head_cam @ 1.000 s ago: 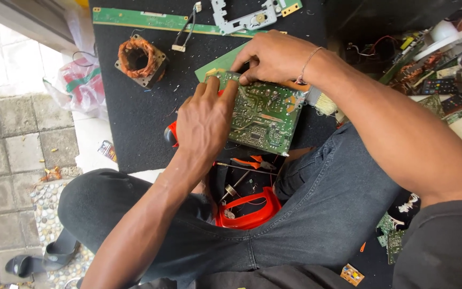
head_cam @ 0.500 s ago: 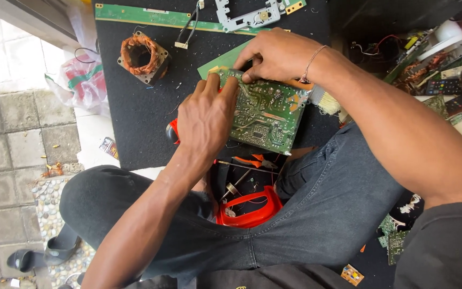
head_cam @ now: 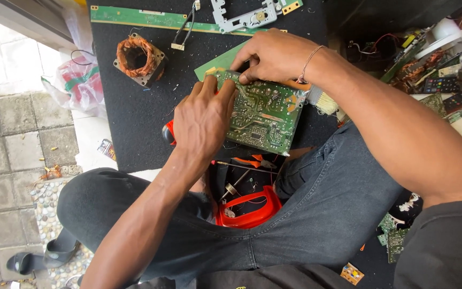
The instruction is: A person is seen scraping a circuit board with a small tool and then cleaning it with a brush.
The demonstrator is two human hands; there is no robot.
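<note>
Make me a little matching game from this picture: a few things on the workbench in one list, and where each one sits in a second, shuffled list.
Things:
1. circuit board
2. copper coil
3. red container
4. long green strip

Places:
A. along the mat's far edge
B. between the person's legs
C. under the left hand and right hand
D. alone on the black mat, far left

Pairs: 1-C, 2-D, 3-B, 4-A

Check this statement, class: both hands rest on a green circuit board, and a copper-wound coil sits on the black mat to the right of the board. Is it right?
Not quite. The head view shows the left hand and right hand on the green circuit board, but the copper-wound coil sits on the black mat to the left of the board, not the right.
</note>
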